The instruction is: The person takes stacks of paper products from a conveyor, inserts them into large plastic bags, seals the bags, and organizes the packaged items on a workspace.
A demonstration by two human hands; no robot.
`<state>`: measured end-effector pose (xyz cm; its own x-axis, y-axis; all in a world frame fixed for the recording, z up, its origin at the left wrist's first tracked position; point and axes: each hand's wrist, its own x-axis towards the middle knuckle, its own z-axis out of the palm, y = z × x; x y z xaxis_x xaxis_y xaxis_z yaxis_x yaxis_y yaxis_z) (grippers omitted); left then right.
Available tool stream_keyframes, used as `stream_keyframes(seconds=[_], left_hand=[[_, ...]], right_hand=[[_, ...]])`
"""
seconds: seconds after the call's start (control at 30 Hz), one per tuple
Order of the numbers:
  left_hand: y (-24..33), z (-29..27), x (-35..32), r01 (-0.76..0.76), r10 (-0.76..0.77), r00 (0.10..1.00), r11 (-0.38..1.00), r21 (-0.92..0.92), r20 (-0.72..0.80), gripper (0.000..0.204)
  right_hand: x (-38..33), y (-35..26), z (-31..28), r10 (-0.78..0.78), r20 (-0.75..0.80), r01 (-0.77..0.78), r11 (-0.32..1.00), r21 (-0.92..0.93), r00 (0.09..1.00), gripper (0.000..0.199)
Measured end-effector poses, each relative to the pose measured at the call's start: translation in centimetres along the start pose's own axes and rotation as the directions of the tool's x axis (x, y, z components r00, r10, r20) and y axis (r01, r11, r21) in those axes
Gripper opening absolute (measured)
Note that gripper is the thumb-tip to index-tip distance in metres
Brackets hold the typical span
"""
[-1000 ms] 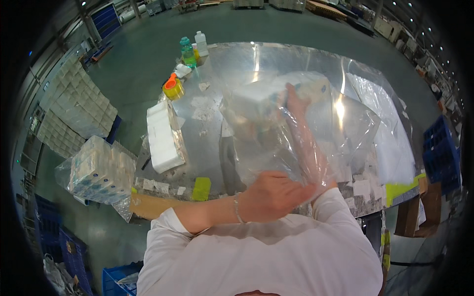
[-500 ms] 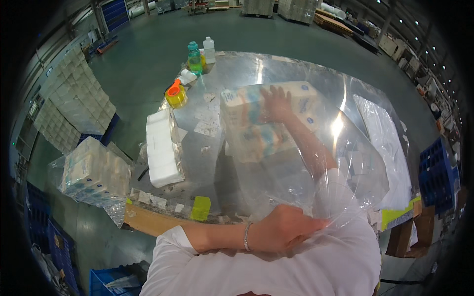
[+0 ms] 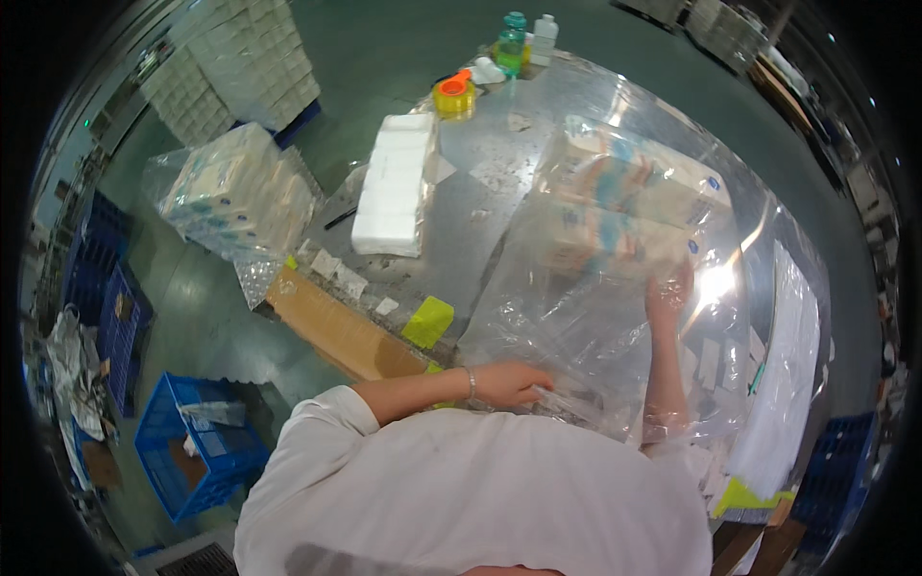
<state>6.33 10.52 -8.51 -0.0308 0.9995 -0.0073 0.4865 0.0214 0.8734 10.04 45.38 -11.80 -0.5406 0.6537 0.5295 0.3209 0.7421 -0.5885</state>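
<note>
A large clear plastic bag (image 3: 519, 298) lies over the right half of the table, with wrapped tissue packs (image 3: 600, 235) inside it, set side by side in white, beige and blue film. My right hand (image 3: 669, 293) is inside the bag, its forearm under the film; the fingers reach forward at the near right corner of the packs, somewhat blurred by the plastic. By the table's near edge, my left hand (image 3: 514, 384) has its fingers closed on the bag's crumpled near edge. A bracelet circles that wrist.
A white stack of tissues (image 3: 394, 182) stands left of the bag. Farther back are a tape dispenser (image 3: 454, 94) and bottles (image 3: 512, 43). A bagged bundle of packs (image 3: 230, 187) sits off the left edge, above a blue crate (image 3: 197, 446). White plastic sheets (image 3: 783, 365) lie at right.
My right hand has drawn back from the top of the packs to their near right corner. My left hand has moved to the left along the bag's edge. The view has turned.
</note>
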Motion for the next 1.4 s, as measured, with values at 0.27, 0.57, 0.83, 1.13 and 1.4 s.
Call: stream_keyframes(seconds=[0.27, 0.57, 0.83, 1.13, 1.4], left_hand=[[-10.3, -17.6, -6.1, 0.593, -0.247, 0.415, 0.804, 0.055, -0.876, 0.066], [-14.5, -20.5, -7.6, 0.95, -0.634, -0.015, 0.232, -0.209, -0.773, 0.113], [-8.0, -2.6, -11.5, 0.812, -0.45, 0.216, 0.576, -0.096, -0.867, 0.108], [-11.6, -1.0, -11.8, -0.091, -0.625, 0.097, 0.77, -0.632, -0.775, 0.068], [-9.7, -3.2, -8.4, -0.557, -0.714, 0.575, 0.016, -0.83, -0.399, 0.058]], right_hand=[[-24.9, 12.4, -17.1, 0.558, 0.353, -0.412, 0.814, -0.409, 0.751, 0.032], [-11.1, -21.3, -20.5, 0.119, 0.705, -0.289, 0.949, 0.126, 0.699, 0.012], [-9.3, -27.6, -2.0, -0.204, 0.718, -0.365, 0.75, 0.552, 0.666, 0.032], [-15.2, -16.5, 12.1, 0.325, 0.894, -0.819, 0.569, 0.074, 0.307, 0.046], [-14.7, -18.8, 10.0, 0.034, 0.997, -0.951, 0.3, -0.075, -0.068, 0.061]])
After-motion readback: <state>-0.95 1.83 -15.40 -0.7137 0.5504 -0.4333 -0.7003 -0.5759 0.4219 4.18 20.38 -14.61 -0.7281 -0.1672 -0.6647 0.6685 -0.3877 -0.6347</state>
